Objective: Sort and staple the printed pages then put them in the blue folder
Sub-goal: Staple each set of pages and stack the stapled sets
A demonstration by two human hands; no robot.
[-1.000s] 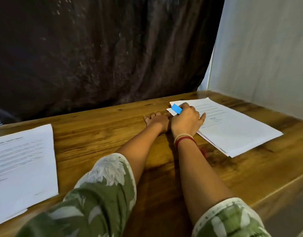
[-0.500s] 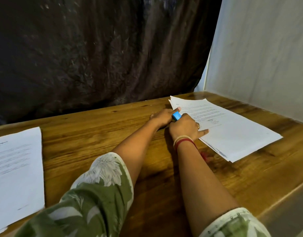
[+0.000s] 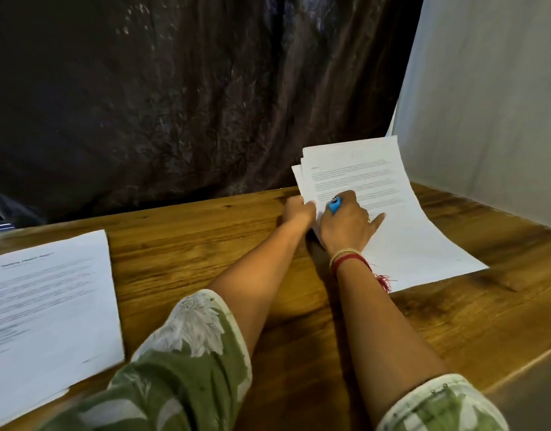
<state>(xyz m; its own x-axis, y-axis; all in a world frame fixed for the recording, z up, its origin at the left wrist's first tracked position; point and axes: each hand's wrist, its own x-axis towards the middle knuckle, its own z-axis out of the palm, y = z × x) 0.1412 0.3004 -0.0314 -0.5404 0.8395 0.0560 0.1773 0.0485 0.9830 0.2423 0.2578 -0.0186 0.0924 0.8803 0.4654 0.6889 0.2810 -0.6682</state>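
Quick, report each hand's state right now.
Left hand: fingers curled round the left edge of the page stack.
Right hand: holds the blue stapler, resting on that stack.

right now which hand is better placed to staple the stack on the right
Right, probably. The right hand grips the blue stapler over the stack of pages, while the left hand holds the stack's left edge steady.

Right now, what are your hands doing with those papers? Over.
Left hand grips page stack at its left edge. Right hand holds blue stapler, resting on the pages. Far end raised off table. Second pile apart at left.
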